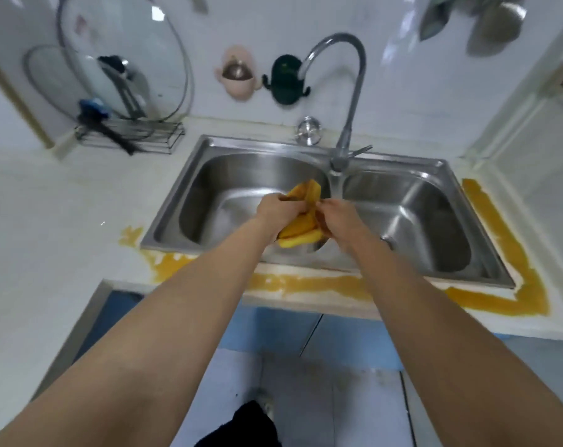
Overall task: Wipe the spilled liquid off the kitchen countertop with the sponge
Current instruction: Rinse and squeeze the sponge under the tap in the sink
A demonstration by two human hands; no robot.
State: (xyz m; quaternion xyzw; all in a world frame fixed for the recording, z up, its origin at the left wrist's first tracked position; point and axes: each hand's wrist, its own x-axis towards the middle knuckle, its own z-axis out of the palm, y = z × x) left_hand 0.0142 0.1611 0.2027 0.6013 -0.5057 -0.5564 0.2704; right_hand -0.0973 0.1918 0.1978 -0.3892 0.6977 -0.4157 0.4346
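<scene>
Now both hands (275, 209) (339, 219) grip the sponge (301, 217) between them.

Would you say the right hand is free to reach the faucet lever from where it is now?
Probably not straight away: the right hand and left hand both grip the yellow sponge over the sink. Nothing stands between it and the faucet lever, though.

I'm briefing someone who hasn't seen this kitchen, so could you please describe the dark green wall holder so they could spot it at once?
Start at the steel double sink and follow its tall curved faucet up to the white tiled wall. Just left of the spout hangs the dark green holder, shaped like a cactus. Its neighbour further left is a pale pink holder of much the same shape, so colour tells them apart.
</scene>
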